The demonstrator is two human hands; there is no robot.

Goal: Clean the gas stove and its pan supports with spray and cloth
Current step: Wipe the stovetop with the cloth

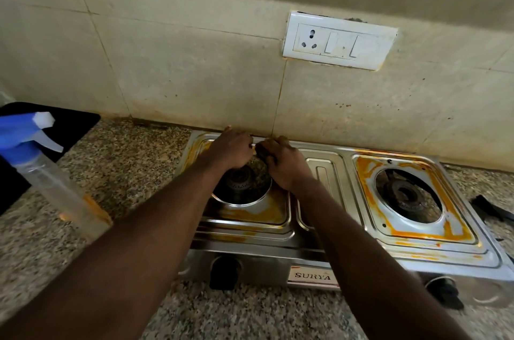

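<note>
I see the orange-stained SURYA gas stove [322, 175] at centre, stretching toward 4 o'clock. At the 12 o'clock rim of its left burner [240, 182], my right hand [283, 164] grips a dark cloth [262, 152]. My left hand [230, 149] curls beside it, and I cannot tell whether it holds anything. The spray bottle [41, 161] stands at 9 o'clock.

- This is a home kitchen, and I am standing at its cooking spot.
- A two-burner stainless-steel gas stove [346, 170] streaked with orange food stains sits before me. It has a round black burner [407, 195], a black control knob [224, 273] and a small label plate [313, 276] reading SURYA.
- It stands on a speckled brown-grey granite desk [133, 161].
- Behind it is a wall of large beige tiles [194, 75] dotted with reddish splatter, with a white socket-and-switch plate [339, 40].
- A clear plastic spray bottle [50, 170] with a blue trigger head stands at my left.
</note>
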